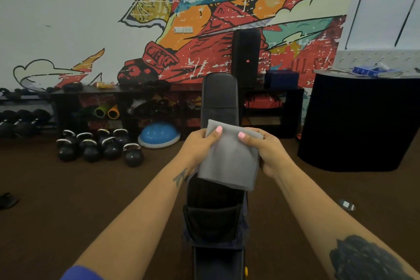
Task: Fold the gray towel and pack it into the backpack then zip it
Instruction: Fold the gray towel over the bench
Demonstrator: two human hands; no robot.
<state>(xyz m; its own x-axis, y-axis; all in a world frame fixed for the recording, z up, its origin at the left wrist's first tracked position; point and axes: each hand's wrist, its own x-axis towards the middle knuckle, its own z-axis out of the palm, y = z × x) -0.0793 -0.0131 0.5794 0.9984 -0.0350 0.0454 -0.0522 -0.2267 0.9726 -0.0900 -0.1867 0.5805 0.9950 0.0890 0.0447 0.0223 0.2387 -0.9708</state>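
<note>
The gray towel (229, 161) is folded into a small rectangle and held up in the air at the middle of the view. My left hand (197, 145) grips its upper left corner, thumb on the front. My right hand (266, 150) grips its upper right edge the same way. Directly below the towel lies the dark backpack (213, 218) on a black padded bench (219, 95), its main compartment open towards me and a mesh pocket showing inside. The towel's lower edge hangs just over the backpack's opening.
Several black kettlebells (100, 148) and a blue balance dome (159, 135) sit on the brown floor at left. A low black shelf (141, 107) runs along the mural wall. A black curved counter (359, 120) stands at right, a tall black speaker (246, 57) behind the bench.
</note>
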